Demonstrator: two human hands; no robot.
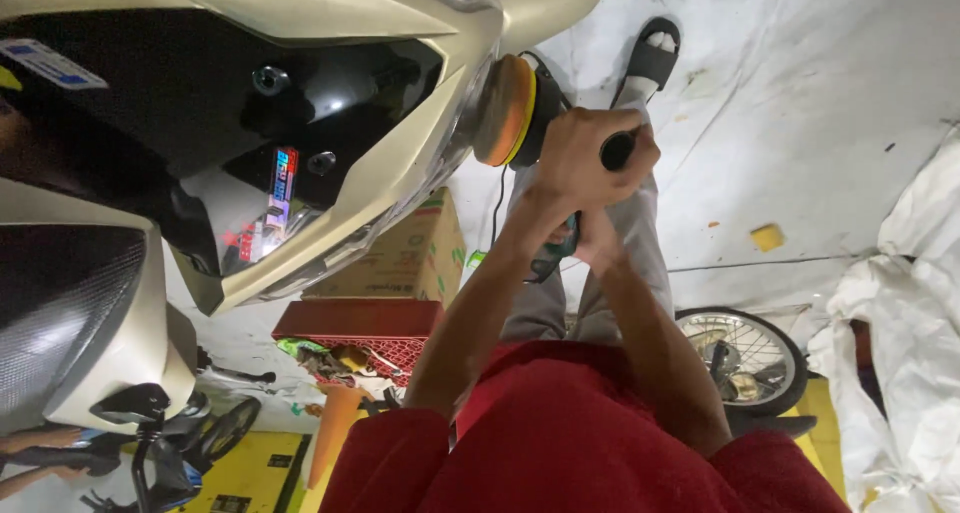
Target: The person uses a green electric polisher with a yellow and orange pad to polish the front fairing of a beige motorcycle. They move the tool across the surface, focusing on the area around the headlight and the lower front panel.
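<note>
Polisher (520,113): handheld power tool with an orange-and-yellow pad (503,110). It is sitting at the upper middle of the view. The pad face is pressing against the cream fairing (400,158) of a scooter, at the panel's edge beside the black inset (200,103).

Axis and pointing: the tool's long axis is running from the pad toward the person's body. The pad end is pointing at the fairing, and the cord (497,208) is trailing down from the tool's body.

Left hand (590,153): wrapping closed around the black side handle (617,150), just beside the pad and the nearer of the two to the contact point.

Right hand (597,241): curling closed on the teal rear grip (560,245), farther back along the same axis.

Relation: the fairing is lying ahead of both hands, straight beyond the pad.

Surroundings: cardboard box (400,258) resting on a red crate (360,338); spoked wheel (745,358) and white sheeting (800,123) lying beyond.
</note>
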